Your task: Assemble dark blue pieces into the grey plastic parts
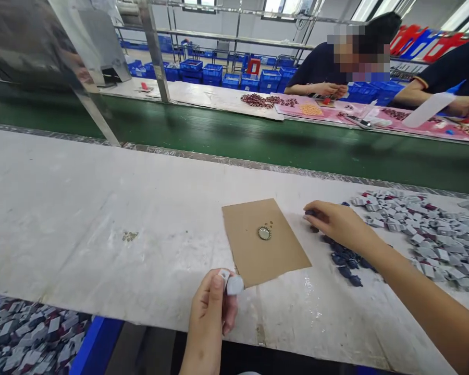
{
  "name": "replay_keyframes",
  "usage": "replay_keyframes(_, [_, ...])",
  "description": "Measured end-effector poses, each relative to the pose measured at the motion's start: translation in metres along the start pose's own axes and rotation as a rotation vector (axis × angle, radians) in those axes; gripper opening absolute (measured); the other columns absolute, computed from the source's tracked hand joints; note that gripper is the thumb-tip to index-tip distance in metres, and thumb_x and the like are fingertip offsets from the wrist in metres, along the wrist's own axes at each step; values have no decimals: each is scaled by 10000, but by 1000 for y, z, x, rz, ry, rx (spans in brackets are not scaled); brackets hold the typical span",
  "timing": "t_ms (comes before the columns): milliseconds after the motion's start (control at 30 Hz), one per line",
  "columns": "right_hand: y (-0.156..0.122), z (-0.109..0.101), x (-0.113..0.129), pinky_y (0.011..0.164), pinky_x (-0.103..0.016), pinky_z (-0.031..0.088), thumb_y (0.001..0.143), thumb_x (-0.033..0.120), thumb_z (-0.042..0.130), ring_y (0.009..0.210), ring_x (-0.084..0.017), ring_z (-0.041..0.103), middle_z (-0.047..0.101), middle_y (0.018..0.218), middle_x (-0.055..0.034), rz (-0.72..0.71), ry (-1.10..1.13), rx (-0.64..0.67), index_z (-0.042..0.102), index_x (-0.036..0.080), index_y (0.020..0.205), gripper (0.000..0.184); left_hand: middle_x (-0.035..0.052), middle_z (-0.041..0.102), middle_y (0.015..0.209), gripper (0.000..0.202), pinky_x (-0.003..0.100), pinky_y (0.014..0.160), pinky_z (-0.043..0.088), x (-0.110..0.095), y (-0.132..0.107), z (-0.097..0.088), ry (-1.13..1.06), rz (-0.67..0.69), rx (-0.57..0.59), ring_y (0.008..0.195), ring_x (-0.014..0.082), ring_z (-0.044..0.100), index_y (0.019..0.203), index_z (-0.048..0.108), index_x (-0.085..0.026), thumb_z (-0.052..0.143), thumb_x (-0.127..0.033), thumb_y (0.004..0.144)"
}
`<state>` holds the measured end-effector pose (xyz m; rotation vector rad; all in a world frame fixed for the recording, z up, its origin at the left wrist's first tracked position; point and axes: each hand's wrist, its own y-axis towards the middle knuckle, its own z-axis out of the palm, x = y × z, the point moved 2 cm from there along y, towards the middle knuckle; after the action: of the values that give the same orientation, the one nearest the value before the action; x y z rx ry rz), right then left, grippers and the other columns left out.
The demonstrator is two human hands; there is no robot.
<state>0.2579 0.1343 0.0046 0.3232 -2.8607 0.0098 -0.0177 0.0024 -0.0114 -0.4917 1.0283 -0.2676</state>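
Observation:
My left hand (pixel 211 307) is closed around a small white-grey part (pixel 233 284) at the near edge of the white table (pixel 82 219). My right hand (pixel 336 221) reaches left over a cluster of small dark blue pieces (pixel 346 260), with its fingertips pinched on one dark piece (pixel 309 213). Between the hands lies a brown cardboard sheet (pixel 258 250) with a round metal cap (pixel 264 233) and a few tiny brown bits on it. A large pile of small grey and white parts (pixel 426 229) spreads out at the right.
A blue bin (pixel 89 344) of similar grey parts sits below the table at the left. A green conveyor belt (pixel 258 140) runs beyond the table. Two other people work at the far pink-covered bench (pixel 375 117). Blue crates (pixel 219 73) stand behind.

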Motion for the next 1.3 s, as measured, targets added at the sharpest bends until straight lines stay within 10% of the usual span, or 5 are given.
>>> replay_keyframes(367, [-13,5,82,450,-229,403,792,441,569,514,-104,475,530,616,10,185,887,189,642,213,885,257,55,654,810,327,160,422,459,-15,-4,1,-212,-131,43,617,110,554,1102,595,-184,641,-250,785])
replay_keyframes(600, [-21,13,92,500,-281,500,801,346,565,558,-149,595,629,648,-13,117,806,352,616,204,1093,328,95,703,895,216,174,505,539,-18,-2,1,-232,-176,-74,695,119,642,1065,594,-146,556,-209,863])
replay_keyframes(833, [-21,20,88,554,-266,483,849,338,513,616,-160,628,698,770,-34,-116,285,-45,649,219,912,192,67,717,911,362,153,668,553,-10,3,0,-282,-185,-42,834,124,659,989,636,-132,775,-148,654])
replay_keyframes(1300, [-5,42,87,492,-257,345,859,530,407,516,-157,524,590,587,-28,-51,270,-82,534,207,666,397,23,710,811,323,117,650,521,-5,5,4,-314,-118,-124,756,92,645,749,641,-148,855,-217,517])
